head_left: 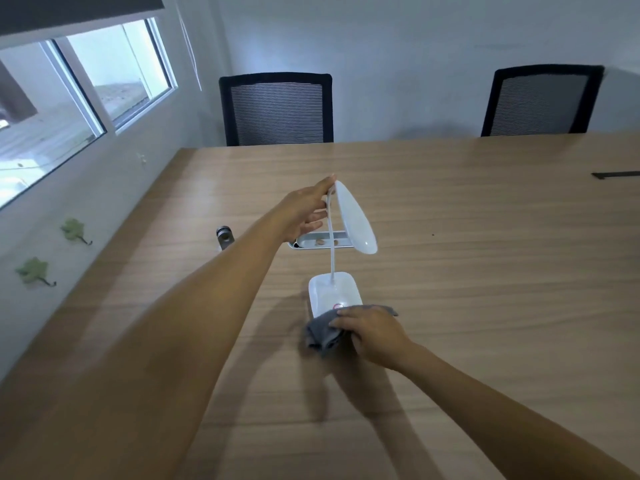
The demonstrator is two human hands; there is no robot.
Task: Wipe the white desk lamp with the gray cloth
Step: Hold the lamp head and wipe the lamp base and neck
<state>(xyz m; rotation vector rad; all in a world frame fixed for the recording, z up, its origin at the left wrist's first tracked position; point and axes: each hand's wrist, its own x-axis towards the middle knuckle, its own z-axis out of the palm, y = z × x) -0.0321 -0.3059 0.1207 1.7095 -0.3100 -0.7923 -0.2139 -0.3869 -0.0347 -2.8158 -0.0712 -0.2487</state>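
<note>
Steadying the lamp (349,237) on the counter (485,271), left hand (304,211) rests open-fingered against its head so it won't tip, while right hand (372,329) clamps the cloth (323,332) against the base.

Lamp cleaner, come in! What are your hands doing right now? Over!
Left hand steadying the lamp head. Right hand pressing gray cloth on the lamp base. Nothing blocking; small tray behind lamp.

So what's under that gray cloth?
The gray cloth lies over the near edge of the white lamp base and the wooden table. The right hand presses it down, so that edge is hidden.
</note>
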